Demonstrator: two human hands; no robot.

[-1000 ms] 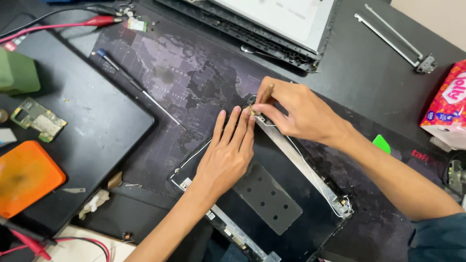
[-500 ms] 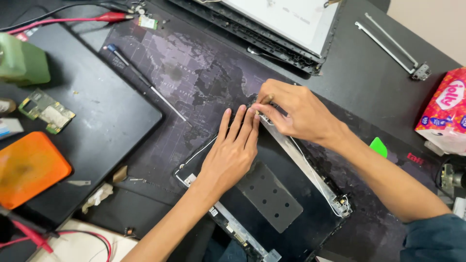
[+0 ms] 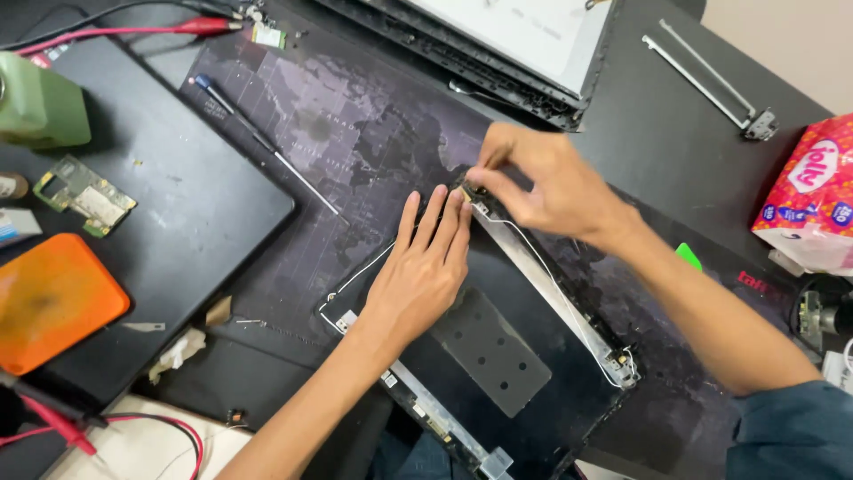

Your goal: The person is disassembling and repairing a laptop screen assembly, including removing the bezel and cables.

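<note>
A black laptop lid shell [image 3: 498, 409] lies open side up on a dark desk mat, with a grey perforated plate [image 3: 490, 348] in its middle. My left hand [image 3: 425, 267] presses flat on the shell, fingers together and pointing at its far corner. My right hand [image 3: 542, 182] pinches a small part at that corner, where a silver hinge bracket [image 3: 555, 302] and a thin white cable [image 3: 569, 311] run down the shell's right edge. What the fingertips hold is too small to name.
A long screwdriver [image 3: 267, 142] lies on the mat at upper left. A closed black laptop [image 3: 151, 213] carries a green circuit board [image 3: 84, 194]; an orange pad [image 3: 49, 302] sits beside it. Another laptop base [image 3: 498, 44] lies at the top, a loose hinge bar [image 3: 711, 84] and pink packet [image 3: 813, 196] right.
My right hand has shifted slightly up at the shell's corner and its fingertips have closed tighter there. My left hand stays pressed flat. The view has drifted a little.
</note>
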